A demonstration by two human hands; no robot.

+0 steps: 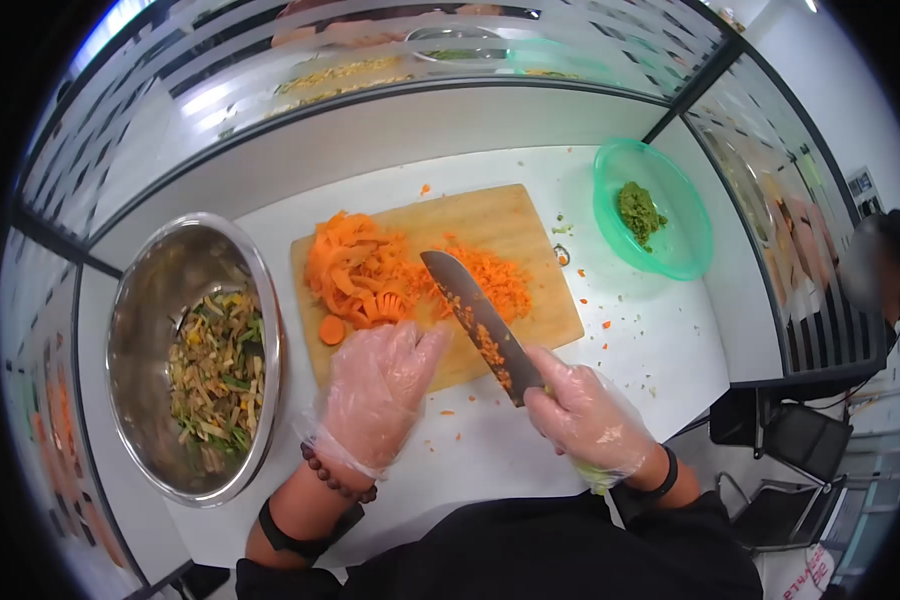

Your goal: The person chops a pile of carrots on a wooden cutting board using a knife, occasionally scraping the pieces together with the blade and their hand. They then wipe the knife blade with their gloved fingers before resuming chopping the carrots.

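Carrot slices [355, 275] are being chopped on the board [515, 215]. The knife [475, 320] is being gripped in the closed right hand [582, 405], and the near slices are being steadied by the left hand [375, 390], fingers together. Next, slices probably need feeding under the blade.

We see a bright, even scene lit from overhead: the white bench [660, 350] glows, and only faint shadows lie under the left hand [375, 385] and right hand [585, 410]. Glare streaks the striped frosted glass partition [270, 70] at the upper left and the round steel bowl [150, 300]. The broad steel knife [475, 325] at centre is sharp. Fisheye bending curves the edges, and the corners are black.
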